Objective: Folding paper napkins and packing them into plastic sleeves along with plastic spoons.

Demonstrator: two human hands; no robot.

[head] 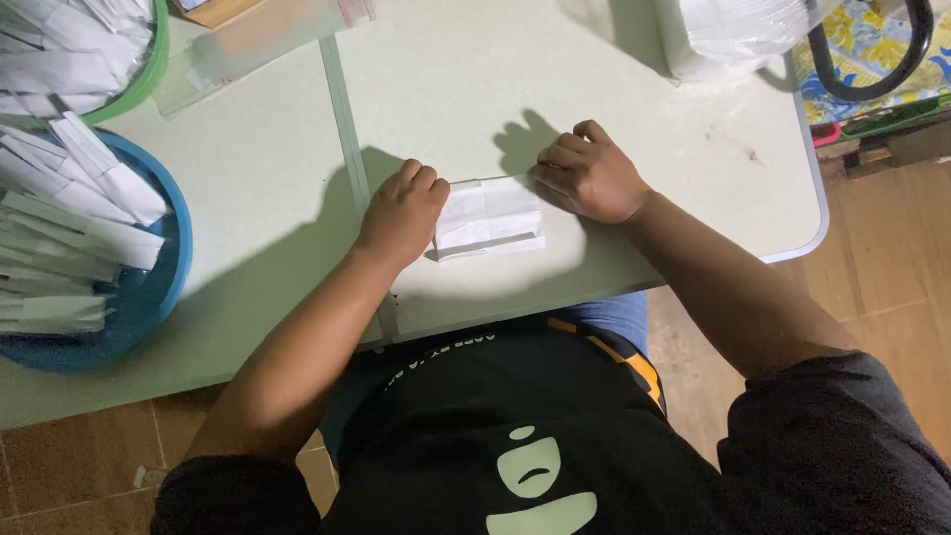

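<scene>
On pale surface, pressing folded white paper flat, left hand and right hand clenched at its ends; uneven pressure risking crooked crease.

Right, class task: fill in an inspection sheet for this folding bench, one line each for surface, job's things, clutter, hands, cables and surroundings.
Surface: pale green table, two tops butted at a seam, faint marks at the right.
Job's things: white folded paper lying flat between the hands.
Clutter: blue basin and green basin at the left, both holding folded white paper strips; clear plastic bag; white wrapped stack at the far edge.
Hands: left hand and right hand, knuckles curled, pressing the paper's two ends.
Cables: nothing seen.
Surroundings: brown tiled floor; black loop handle on patterned cloth at the right.
</scene>
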